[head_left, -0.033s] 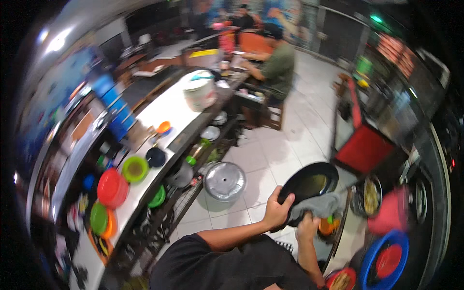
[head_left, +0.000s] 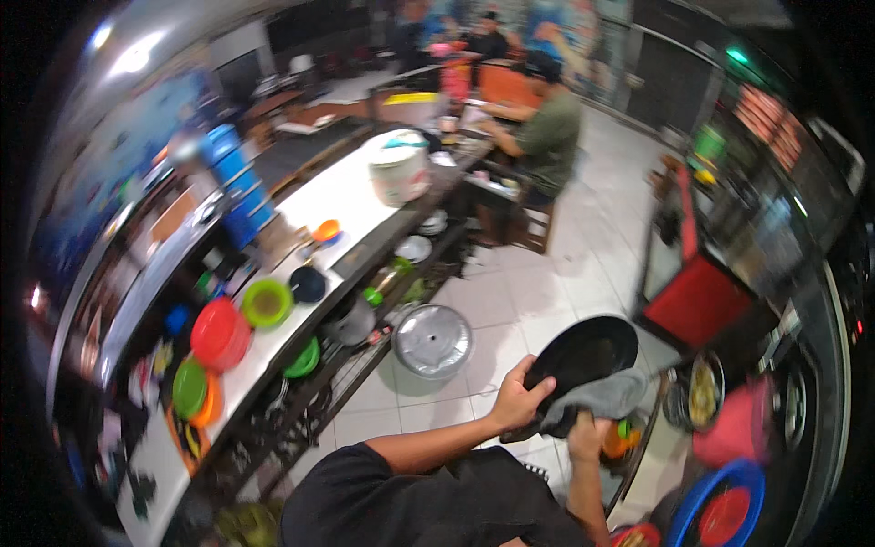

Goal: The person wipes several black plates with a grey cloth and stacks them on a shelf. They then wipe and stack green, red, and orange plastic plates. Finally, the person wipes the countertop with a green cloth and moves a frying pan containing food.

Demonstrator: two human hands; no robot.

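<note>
I've got 1 black pan [head_left: 583,357] and 1 grey cloth [head_left: 606,390], both right of ctr in the lower half of the frame. My L hand [head_left: 518,401] grasps the pan's near L edge, thumb up on the rim; my R hand [head_left: 585,438] is clenched on the cloth's lower end, the cloth lying against the pan's lower R side. Can't tell if R fingers also grip sth under it. Just R of that hand, low: 1 orange container w/ green on top [head_left: 622,438]. Count elsewhere: 1 lidded metal pot [head_left: 433,342] on the floor, mid-frame; 1 white bucket [head_left: 399,173] on the white counter [head_left: 305,205], upper ctr-left; along that counter, L side, 1 small orange bowl [head_left: 326,231], 1 dark bowl [head_left: 308,284], 1 lime bowl [head_left: 267,303], 1 red tub [head_left: 221,335] and 1 green bowl [head_left: 190,387]. Lower R: 1 blue basin [head_left: 758,488] w/ 1 red bowl [head_left: 726,517] in it, + 1 pink tub [head_left: 734,424] above. Upper ctr, 1 seated person [head_left: 550,137] in a green top. Vs. earlier frame: counter stuff, floor pot & seated person all sit a bit further R; basin is lower, nearer the bottom edge; pan's inside looks darker, its pale sheen mostly gone; both my grips are unchanged.
</note>
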